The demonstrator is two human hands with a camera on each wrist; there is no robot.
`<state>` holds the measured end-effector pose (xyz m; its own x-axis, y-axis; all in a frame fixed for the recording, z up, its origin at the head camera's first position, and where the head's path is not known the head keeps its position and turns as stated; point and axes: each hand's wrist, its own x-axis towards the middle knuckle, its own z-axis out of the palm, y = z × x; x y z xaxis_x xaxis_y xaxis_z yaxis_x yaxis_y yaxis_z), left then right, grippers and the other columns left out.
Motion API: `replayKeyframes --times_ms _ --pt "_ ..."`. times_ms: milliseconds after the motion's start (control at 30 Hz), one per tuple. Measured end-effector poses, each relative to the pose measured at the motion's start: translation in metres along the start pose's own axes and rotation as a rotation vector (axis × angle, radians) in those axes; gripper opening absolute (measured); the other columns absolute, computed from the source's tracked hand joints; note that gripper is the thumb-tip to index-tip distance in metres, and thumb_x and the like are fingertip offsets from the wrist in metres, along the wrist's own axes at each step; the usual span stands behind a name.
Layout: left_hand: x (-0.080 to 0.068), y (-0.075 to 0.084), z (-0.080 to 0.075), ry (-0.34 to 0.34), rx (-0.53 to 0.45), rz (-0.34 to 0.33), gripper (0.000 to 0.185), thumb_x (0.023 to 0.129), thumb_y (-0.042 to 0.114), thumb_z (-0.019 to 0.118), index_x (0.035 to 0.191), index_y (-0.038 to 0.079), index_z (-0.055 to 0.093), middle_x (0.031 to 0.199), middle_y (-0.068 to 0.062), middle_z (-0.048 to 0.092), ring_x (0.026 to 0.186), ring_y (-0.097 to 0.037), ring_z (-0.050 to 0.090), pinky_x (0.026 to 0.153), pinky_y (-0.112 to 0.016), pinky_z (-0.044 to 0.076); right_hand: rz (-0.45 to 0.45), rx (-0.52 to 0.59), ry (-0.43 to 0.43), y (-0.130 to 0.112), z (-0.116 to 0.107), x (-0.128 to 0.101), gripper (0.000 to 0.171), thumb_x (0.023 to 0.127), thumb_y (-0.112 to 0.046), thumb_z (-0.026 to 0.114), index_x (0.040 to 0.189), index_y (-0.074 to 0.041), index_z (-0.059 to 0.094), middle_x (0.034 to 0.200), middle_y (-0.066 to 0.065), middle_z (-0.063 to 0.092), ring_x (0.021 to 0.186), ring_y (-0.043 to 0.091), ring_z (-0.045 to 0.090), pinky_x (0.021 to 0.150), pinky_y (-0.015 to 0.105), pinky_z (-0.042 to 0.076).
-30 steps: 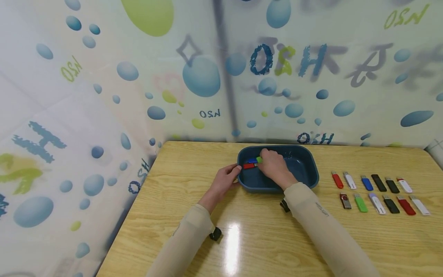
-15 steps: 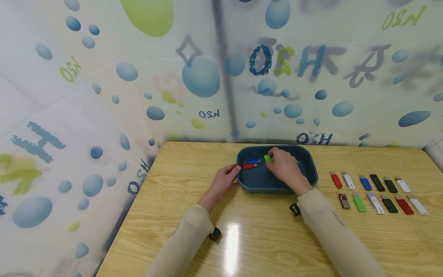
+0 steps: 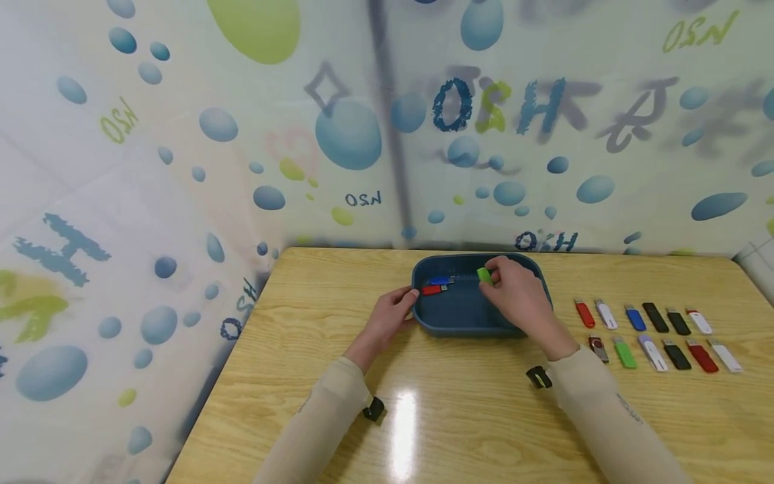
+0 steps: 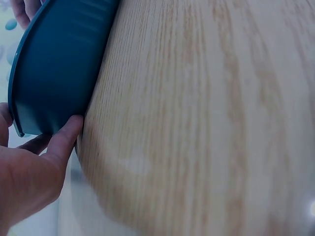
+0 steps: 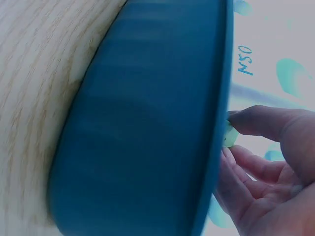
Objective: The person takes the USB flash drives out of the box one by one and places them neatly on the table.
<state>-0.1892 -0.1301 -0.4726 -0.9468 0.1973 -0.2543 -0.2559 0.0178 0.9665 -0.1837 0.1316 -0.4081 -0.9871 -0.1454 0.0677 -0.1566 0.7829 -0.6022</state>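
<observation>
A dark blue plastic tub (image 3: 459, 331) stands near the table's back edge. My right hand (image 3: 519, 296) is over its right half and pinches a green USB stick (image 3: 485, 275) between thumb and fingers. In the right wrist view the tub's wall hides part of that green stick. My left hand (image 3: 390, 316) holds the tub's left end, thumb at the rim and fingers against the outer wall, as the left wrist view shows. Inside the tub, at the left, lie a blue USB stick (image 3: 441, 281) and a red USB stick (image 3: 433, 290).
On the wooden table (image 3: 326, 289), right of the tub, several USB sticks lie in two rows. A green stick (image 3: 625, 352) and a dark red stick (image 3: 702, 356) are in the front row. A patterned curtain (image 3: 387, 134) hangs behind the table.
My right hand has moved right inside the tub with the green USB stick, away from the blue and red sticks. The left hand has stayed at the tub's left end.
</observation>
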Motion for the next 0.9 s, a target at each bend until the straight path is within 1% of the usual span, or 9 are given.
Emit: replayKeyframes --times_ms 200,333,500,600,733,833,900 --pt "0.001 -0.001 -0.001 0.000 0.015 -0.005 0.057 0.109 0.031 0.055 0.154 -0.003 0.044 0.155 -0.021 0.048 0.141 -0.034 0.049 0.101 -0.045 0.054 -0.029 0.014 0.025 0.003 -0.010 -0.013 0.036 0.099 -0.015 0.069 0.128 0.006 0.060 0.104 0.016 0.065 0.092 0.029 0.065 0.078 0.048 0.055" --pt "0.001 -0.001 0.000 -0.005 0.023 0.000 0.056 0.110 0.032 0.054 0.154 -0.001 0.046 0.155 -0.020 0.048 0.139 -0.033 0.051 0.101 -0.044 0.054 -0.018 0.011 0.025 0.006 -0.018 -0.022 0.037 0.099 -0.014 0.070 0.127 0.007 0.059 0.104 0.016 0.065 0.090 0.029 0.064 0.077 0.047 0.056" --pt "0.001 0.000 0.001 0.000 0.022 -0.002 0.054 0.110 0.031 0.054 0.153 0.000 0.047 0.154 -0.019 0.050 0.135 -0.033 0.056 0.101 -0.044 0.055 -0.002 -0.012 0.025 0.012 -0.029 -0.034 0.038 0.098 -0.014 0.071 0.128 0.008 0.059 0.103 0.016 0.064 0.088 0.027 0.064 0.074 0.044 0.055" --pt "0.001 0.000 0.001 0.001 0.021 -0.006 0.054 0.110 0.031 0.054 0.154 0.001 0.047 0.154 -0.019 0.049 0.135 -0.032 0.055 0.101 -0.045 0.055 0.007 -0.015 0.027 0.018 -0.034 -0.041 0.040 0.099 -0.014 0.070 0.129 0.009 0.059 0.103 0.016 0.064 0.089 0.028 0.065 0.073 0.045 0.056" --pt "0.000 -0.001 0.001 0.002 0.028 -0.009 0.054 0.110 0.031 0.054 0.154 0.001 0.047 0.154 -0.019 0.049 0.136 -0.032 0.054 0.102 -0.045 0.054 0.009 -0.036 0.056 0.027 -0.039 -0.051 0.041 0.098 -0.014 0.070 0.129 0.010 0.059 0.103 0.017 0.065 0.090 0.031 0.067 0.070 0.045 0.057" --pt "0.000 -0.001 0.001 0.004 0.027 -0.014 0.053 0.110 0.030 0.053 0.154 0.000 0.047 0.154 -0.019 0.050 0.135 -0.032 0.055 0.102 -0.046 0.054 -0.001 -0.065 0.081 0.034 -0.041 -0.058 0.041 0.096 -0.013 0.072 0.127 0.011 0.060 0.100 0.017 0.065 0.086 0.030 0.067 0.065 0.043 0.055" --pt "0.000 0.000 0.001 0.002 0.024 -0.015 0.053 0.110 0.030 0.054 0.154 0.000 0.047 0.153 -0.019 0.050 0.135 -0.032 0.056 0.102 -0.045 0.054 -0.002 -0.073 0.085 0.039 -0.043 -0.062 0.041 0.096 -0.012 0.072 0.127 0.011 0.059 0.099 0.017 0.066 0.085 0.029 0.067 0.065 0.042 0.054"
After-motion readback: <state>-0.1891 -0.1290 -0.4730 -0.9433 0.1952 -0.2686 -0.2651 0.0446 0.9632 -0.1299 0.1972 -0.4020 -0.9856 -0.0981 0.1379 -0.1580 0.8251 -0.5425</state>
